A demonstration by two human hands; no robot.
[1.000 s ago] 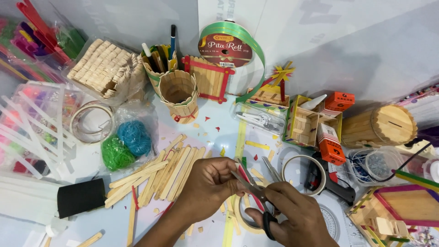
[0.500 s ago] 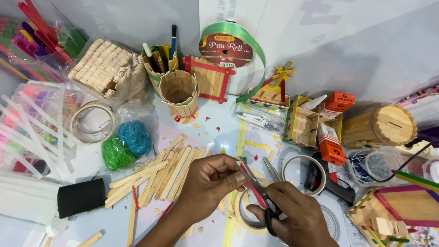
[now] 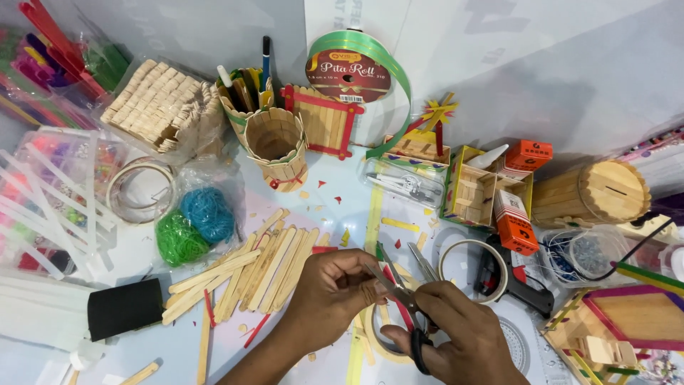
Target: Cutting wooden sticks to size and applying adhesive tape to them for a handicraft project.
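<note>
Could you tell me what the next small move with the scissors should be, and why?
Probably close the blades: the right hand holds the black-handled metal scissors open around the thin red craft stick, which the left hand pinches steady, so the stick seems set for a snip.

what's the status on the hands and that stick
Left hand pinching red stick. Right hand working scissors, blades at stick. Plain sticks beside, clear.

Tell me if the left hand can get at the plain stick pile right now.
Probably yes. The left hand sits right beside the stick pile, with nothing between them, but its fingers are pinching a red stick that it would have to let go first.
</note>
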